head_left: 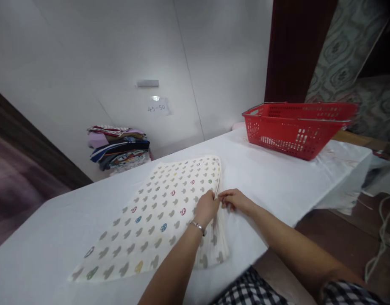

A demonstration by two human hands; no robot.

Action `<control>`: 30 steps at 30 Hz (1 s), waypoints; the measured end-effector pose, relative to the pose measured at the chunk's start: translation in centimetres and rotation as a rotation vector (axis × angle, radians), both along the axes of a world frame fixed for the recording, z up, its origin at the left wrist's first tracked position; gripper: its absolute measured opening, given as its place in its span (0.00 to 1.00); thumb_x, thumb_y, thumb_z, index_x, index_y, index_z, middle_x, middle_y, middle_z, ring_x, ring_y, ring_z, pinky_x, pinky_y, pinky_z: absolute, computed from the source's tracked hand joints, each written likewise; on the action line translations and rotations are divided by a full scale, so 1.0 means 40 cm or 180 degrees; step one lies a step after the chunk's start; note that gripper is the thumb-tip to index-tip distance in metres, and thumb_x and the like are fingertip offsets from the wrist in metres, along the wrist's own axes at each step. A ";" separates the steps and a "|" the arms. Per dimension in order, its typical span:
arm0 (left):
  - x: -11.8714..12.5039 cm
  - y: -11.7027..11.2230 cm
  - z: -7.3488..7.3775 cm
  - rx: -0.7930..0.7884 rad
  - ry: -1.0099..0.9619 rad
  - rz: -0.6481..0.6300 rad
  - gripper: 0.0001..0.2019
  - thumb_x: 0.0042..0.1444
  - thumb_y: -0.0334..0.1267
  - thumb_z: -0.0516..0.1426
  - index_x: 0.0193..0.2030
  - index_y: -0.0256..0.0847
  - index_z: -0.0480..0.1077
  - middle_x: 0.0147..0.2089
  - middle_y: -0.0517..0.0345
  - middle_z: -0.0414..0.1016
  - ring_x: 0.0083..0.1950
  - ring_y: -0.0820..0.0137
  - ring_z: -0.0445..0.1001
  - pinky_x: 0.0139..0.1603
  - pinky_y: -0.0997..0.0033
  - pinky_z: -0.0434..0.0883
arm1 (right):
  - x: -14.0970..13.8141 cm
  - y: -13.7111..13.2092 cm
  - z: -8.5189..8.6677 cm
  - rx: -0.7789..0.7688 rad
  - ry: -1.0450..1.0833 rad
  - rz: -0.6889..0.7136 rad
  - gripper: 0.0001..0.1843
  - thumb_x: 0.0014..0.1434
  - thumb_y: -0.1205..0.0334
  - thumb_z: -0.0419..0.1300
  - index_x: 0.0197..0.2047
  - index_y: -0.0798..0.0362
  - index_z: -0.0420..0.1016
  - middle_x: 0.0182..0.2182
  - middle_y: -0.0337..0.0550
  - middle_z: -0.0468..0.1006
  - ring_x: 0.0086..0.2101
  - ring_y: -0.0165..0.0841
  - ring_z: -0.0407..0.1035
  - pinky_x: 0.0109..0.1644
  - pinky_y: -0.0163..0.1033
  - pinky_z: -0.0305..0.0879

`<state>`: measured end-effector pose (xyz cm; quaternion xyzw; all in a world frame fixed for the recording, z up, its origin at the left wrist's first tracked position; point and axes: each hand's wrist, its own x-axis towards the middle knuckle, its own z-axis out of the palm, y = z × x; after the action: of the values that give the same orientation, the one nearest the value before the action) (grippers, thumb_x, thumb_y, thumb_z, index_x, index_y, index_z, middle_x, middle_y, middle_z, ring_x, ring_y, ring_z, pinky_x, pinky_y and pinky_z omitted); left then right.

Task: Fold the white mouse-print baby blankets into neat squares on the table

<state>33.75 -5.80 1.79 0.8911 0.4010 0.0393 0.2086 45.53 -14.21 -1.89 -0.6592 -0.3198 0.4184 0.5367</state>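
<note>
A white cloth [163, 203] printed with mushrooms, mostly grey with a few red, blue, green and yellow, lies folded in layers on the white-covered table [67, 228]. My left hand [208, 207], with a silver bracelet at the wrist, is closed on the cloth's right edge, its fingertips partly hidden by the hand. Just to the right, my right hand [235, 201] has its fingers bent together, pinching at the same edge. Below my left hand, the layered side of the cloth bunches into loose folds.
A red plastic basket [283, 133] stands at the table's back right. Folded textiles [120, 146] are stacked by the wall behind the table. A paper label reading 45-50 [158, 107] is on the wall. Pale cord [380, 237] hangs at far right.
</note>
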 end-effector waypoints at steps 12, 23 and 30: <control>-0.029 0.029 0.064 0.0519 -0.0163 0.0159 0.04 0.52 0.34 0.50 0.33 0.43 0.66 0.32 0.55 0.74 0.35 0.65 0.72 0.31 0.70 0.61 | 0.024 0.042 0.003 -0.0463 -0.0024 -0.0352 0.06 0.51 0.63 0.60 0.27 0.56 0.68 0.21 0.42 0.76 0.13 0.26 0.65 0.12 0.28 0.56; -0.029 0.012 0.060 0.0625 -0.0083 0.0027 0.05 0.52 0.34 0.50 0.34 0.43 0.66 0.33 0.54 0.74 0.37 0.64 0.73 0.31 0.70 0.60 | 0.023 0.064 0.022 -0.0550 0.0278 -0.0038 0.15 0.44 0.64 0.65 0.18 0.53 0.61 0.09 0.32 0.63 0.11 0.23 0.58 0.12 0.28 0.45; -0.024 0.001 0.064 0.0760 -0.0056 -0.0010 0.05 0.53 0.34 0.50 0.36 0.42 0.66 0.34 0.54 0.74 0.37 0.65 0.72 0.32 0.70 0.60 | 0.028 0.022 0.010 0.0008 0.0514 0.0071 0.16 0.45 0.62 0.63 0.20 0.53 0.57 0.10 0.27 0.59 0.11 0.19 0.54 0.13 0.27 0.39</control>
<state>32.79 -5.75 4.35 0.9099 0.3902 0.0943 0.1046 46.64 -13.34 -1.49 -0.6190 -0.2834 0.4758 0.5569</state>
